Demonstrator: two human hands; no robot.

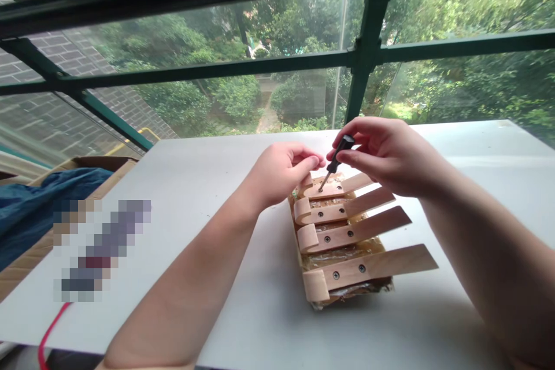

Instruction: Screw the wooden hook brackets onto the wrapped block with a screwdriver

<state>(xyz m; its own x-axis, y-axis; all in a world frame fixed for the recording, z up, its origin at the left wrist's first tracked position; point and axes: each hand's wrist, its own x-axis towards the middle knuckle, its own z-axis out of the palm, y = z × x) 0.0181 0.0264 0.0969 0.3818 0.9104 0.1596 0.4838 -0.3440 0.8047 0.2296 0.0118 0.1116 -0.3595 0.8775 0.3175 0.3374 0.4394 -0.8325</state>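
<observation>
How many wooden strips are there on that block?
4 show clearly, in a row: the nearest strip, the second strip, the third strip, and the fourth strip under the screwdriver. Others may hide behind the hands.

Smooth wooden strips (pixel 381 263), glossy crinkled film (pixel 333 257), metal screwdriver shaft (pixel 324 182)

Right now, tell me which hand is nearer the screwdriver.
Right. The right hand holds the screwdriver; the left hand is just to the left of it, not gripping it.
</observation>
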